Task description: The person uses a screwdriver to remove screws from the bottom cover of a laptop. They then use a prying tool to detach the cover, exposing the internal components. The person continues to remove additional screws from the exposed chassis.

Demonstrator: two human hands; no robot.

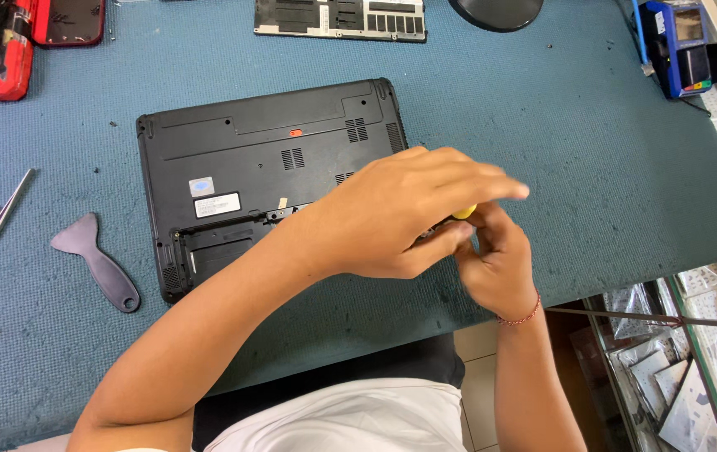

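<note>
A black laptop [266, 180] lies bottom-up on the blue surface [542, 125], its near right corner hidden under the hands. The left hand [400, 222] reaches across that corner, fingers stretched out flat and blurred; whether its grip has hold of anything cannot be told. The right hand [496, 264] is curled closed around a yellow-handled tool [464, 211], only its tip showing. A grey pry tool [99, 264] and tweezers [2, 219] lie to the left.

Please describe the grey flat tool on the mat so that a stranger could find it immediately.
Start at the black laptop lying upside down on the blue mat. Left of it lies the grey pry tool, with a wide blade and rounded handle, unlike the thin metal tweezers further left.
</note>
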